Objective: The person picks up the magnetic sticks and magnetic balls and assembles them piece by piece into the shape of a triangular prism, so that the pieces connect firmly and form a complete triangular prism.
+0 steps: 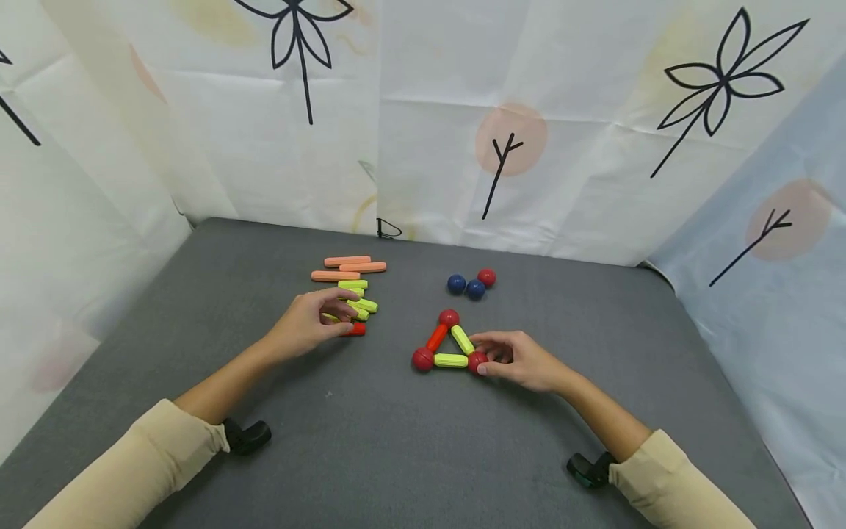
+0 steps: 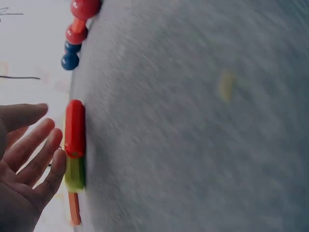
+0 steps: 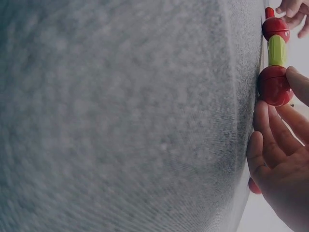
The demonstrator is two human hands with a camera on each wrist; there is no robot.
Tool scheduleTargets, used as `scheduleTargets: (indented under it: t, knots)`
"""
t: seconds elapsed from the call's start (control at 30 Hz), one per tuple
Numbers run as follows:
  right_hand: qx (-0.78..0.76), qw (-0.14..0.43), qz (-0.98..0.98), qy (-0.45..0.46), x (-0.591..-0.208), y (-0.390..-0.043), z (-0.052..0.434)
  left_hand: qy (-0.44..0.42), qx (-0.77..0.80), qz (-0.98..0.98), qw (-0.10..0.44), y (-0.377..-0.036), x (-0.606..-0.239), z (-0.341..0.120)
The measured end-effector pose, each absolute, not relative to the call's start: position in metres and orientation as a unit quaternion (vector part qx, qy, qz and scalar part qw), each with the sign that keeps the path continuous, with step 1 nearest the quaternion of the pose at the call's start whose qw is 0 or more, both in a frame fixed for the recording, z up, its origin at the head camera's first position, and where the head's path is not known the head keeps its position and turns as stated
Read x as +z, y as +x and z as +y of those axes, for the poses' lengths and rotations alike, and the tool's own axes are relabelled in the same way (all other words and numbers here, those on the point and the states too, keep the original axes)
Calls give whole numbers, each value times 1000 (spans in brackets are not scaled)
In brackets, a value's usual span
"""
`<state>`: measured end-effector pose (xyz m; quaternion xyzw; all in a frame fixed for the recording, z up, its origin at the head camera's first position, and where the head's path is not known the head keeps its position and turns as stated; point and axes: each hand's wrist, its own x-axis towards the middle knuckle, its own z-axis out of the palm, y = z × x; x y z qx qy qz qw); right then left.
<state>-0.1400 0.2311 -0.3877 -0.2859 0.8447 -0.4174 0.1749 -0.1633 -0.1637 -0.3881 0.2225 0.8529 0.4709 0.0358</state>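
Observation:
A flat triangle lies on the table, with red balls at its corners, a red stick [image 1: 437, 338] on its left side and yellow-green sticks [image 1: 451, 361] on its other two sides. My right hand [image 1: 525, 360] holds the near right red ball [image 1: 477, 362] between thumb and fingers; in the right wrist view the thumb rests against that ball [image 3: 275, 87]. Over a group of loose yellow-green sticks [image 1: 365, 305] hovers my left hand [image 1: 309, 317], its fingers loosely bent and holding nothing. Beside its fingers lies a loose red stick [image 2: 75, 128], apart from them in the left wrist view.
Three longer orange sticks [image 1: 335, 276] lie behind the yellow-green ones. Beyond the triangle sit two blue balls [image 1: 457, 284] and a loose red ball [image 1: 486, 278]. A patterned white cloth [image 1: 429, 169] hangs along the back edge of the grey table [image 1: 396, 455].

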Motion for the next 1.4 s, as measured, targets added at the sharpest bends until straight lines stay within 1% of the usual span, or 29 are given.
scheduleTargets:
  t: [0.2, 0.33, 0.53, 0.63, 0.73, 0.9, 1.03, 1.23, 1.4]
  knots:
    - [-417, 177, 845, -285, -388, -140, 230, 251, 408, 877, 37, -162, -395, -172]
    - [-419, 178, 844, -283, -388, -140, 231, 266, 371, 889, 27, -162, -396, -172]
    - [-422, 176, 844, -282, -388, -140, 231, 303, 245, 921, -14, -159, -395, -159]
    - [-421, 176, 844, -281, -388, -140, 231, 323, 212, 922, -37, -157, -394, -150]
    - [-420, 176, 845, -280, -388, -140, 230, 319, 258, 911, -28, -158, -393, -138]
    - [-417, 173, 847, -280, -388, -140, 230, 287, 423, 859, 27, -169, -387, -107]
    - [-415, 173, 849, -278, -389, -140, 230, 280, 518, 807, 47, -180, -385, -81]
    - [-418, 175, 847, -278, -389, -140, 230, 296, 569, 766, 55, -193, -388, -45]
    - [-419, 172, 846, -280, -389, -140, 229, 294, 567, 768, 49, -200, -389, -25]
